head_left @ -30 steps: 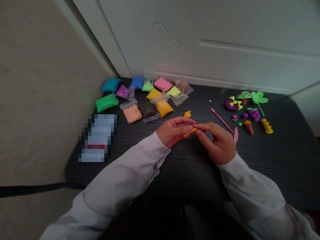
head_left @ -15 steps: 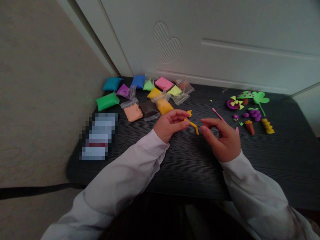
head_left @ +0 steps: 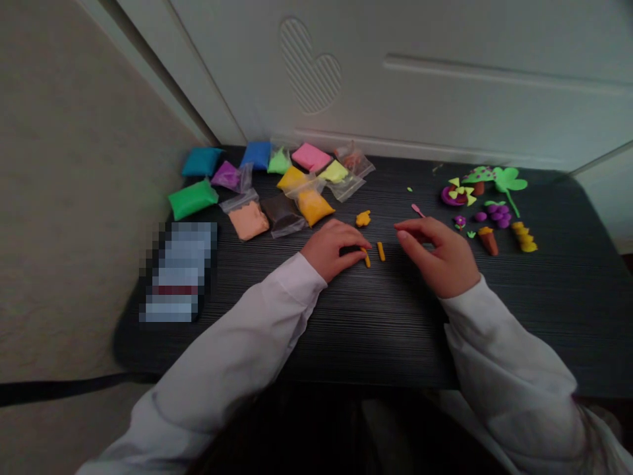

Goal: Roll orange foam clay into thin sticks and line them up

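Two short orange clay sticks lie on the dark table (head_left: 376, 316) between my hands. My left hand (head_left: 332, 247) rests on the table with its fingertips pinched on the left stick (head_left: 366, 258). The right stick (head_left: 380, 251) lies free, just left of my right hand (head_left: 439, 256). That hand hovers low with its fingers loosely bent and apart, and I see nothing in it. A small orange clay lump (head_left: 363, 218) sits just beyond the sticks. The tip of a pink modelling tool (head_left: 418, 210) shows behind my right hand, the rest hidden.
Several bags of coloured clay (head_left: 277, 191) lie at the back left. Finished clay figures (head_left: 487, 204) in purple, green, yellow and brown stand at the back right. A blurred flat packet (head_left: 179, 270) lies at the left edge. A white panel rises behind the table.
One orange clay strip held between both hands came apart; the right hand let go and two short pieces now lie on the table. Both hands have dropped to the table.
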Demonstrator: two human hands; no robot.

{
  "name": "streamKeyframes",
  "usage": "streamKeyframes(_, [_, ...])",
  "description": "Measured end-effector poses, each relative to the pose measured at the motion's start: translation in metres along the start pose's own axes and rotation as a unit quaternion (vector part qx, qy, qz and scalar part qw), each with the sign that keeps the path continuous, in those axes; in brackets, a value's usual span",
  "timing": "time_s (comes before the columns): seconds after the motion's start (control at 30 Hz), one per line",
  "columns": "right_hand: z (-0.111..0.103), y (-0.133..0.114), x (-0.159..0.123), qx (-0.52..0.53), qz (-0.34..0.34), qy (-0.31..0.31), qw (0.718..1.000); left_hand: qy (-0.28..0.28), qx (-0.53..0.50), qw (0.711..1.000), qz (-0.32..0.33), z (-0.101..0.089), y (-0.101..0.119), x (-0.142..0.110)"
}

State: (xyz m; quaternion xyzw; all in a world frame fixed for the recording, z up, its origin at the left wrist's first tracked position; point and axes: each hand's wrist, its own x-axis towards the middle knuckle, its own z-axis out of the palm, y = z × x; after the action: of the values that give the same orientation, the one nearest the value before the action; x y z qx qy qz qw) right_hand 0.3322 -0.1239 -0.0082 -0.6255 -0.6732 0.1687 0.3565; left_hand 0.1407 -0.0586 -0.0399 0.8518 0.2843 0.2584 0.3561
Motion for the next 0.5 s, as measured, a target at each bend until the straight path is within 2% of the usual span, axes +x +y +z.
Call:
streamKeyframes(0.13, [0.001, 0.005, 0.000, -0.035, -0.014, -0.023, 0.999, 0.012, 0.029, 0.999, -0.003, -0.001, 0.001, 0.000])
streamKeyframes(0.37, [0.005, 0.015, 0.001, -0.091, -0.052, -0.147, 0.984, 0.015, 0.079, 0.996, -0.024, -0.003, 0.005, -0.002])
streamKeyframes(0.5, [0.007, 0.015, 0.000, -0.117, -0.058, -0.181, 0.975, 0.001, 0.116, 0.993, -0.009, -0.002, 0.002, -0.002])
